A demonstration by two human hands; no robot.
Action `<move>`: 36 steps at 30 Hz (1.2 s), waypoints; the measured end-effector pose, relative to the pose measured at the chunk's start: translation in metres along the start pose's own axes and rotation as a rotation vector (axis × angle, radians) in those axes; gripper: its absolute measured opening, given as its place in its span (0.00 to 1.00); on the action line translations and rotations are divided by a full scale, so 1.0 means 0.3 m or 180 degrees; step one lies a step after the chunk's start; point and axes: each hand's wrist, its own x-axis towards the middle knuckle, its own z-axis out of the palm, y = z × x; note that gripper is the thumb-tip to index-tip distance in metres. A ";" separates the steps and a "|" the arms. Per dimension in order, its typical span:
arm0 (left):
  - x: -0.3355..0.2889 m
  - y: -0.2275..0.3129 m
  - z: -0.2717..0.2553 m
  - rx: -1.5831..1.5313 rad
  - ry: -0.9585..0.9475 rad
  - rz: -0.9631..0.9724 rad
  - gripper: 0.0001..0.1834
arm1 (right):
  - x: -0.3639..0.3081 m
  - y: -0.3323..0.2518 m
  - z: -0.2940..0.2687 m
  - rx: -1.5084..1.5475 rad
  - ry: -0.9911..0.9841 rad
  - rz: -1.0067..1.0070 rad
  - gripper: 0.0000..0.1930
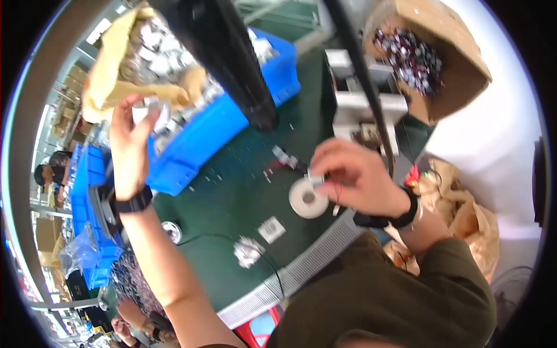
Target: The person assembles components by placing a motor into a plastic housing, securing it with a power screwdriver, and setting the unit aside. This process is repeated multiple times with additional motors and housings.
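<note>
My left hand (pixel 130 136) is raised at the near left rim of a blue bin (pixel 203 134) heaped with white plastic parts. Its thumb and fingers close on a white plastic part (pixel 152 108). Lower and to the right, my right hand (pixel 355 178) pinches a small pale component with thin wires (pixel 316 178), above a white ring-shaped roll (pixel 299 203). Just left of those fingers, a small wired part (pixel 284 156) lies on the green tabletop (pixel 232 191). Exactly what the small component is cannot be made out.
A black pole (pixel 232 64) crosses above the bin. Far right stand a cardboard box (pixel 458 81) of wired parts and a white fixture (pixel 377 104). Crumpled white material (pixel 248 252), a white label (pixel 271 229) and a cable lie nearer. Another person's hands (pixel 130 313) show lower left.
</note>
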 end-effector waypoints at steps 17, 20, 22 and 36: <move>-0.554 -0.100 0.501 0.1662 -0.0904 0.1227 0.34 | -0.057 0.020 -0.041 -0.0072 -0.0008 0.0423 0.14; -0.564 -0.098 0.504 0.1313 -0.0920 0.0877 0.38 | -0.035 0.036 -0.019 -0.0705 -0.0411 0.0407 0.15; -0.564 -0.113 0.498 0.1003 -0.0957 0.0719 0.41 | -0.012 0.039 0.000 -0.1312 -0.0644 0.0161 0.15; -0.587 -0.130 0.487 0.0504 -0.0903 0.0560 0.39 | -0.014 0.036 0.025 -0.1481 -0.0468 0.0260 0.13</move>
